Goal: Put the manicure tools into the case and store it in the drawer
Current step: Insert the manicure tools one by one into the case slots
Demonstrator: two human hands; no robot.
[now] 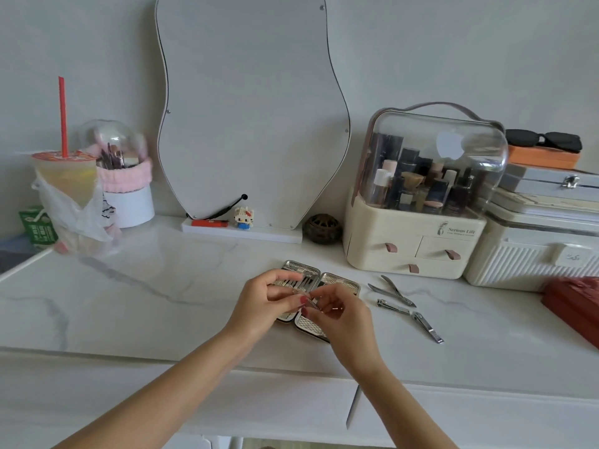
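A silver manicure case lies open on the white marble tabletop, with several metal tools standing in its left half. Over the case, my left hand and my right hand meet. Both pinch one thin metal tool between their fingertips. To the right of the case lie cuticle nippers, a small nail clipper and a larger nail clipper. Below the tabletop edge runs a white drawer front.
A cream cosmetics organiser with a clear dome stands behind the loose tools. A red box sits at the right edge, white cases behind it. A wavy mirror, a small figurine and a bagged drink cup are at the back.
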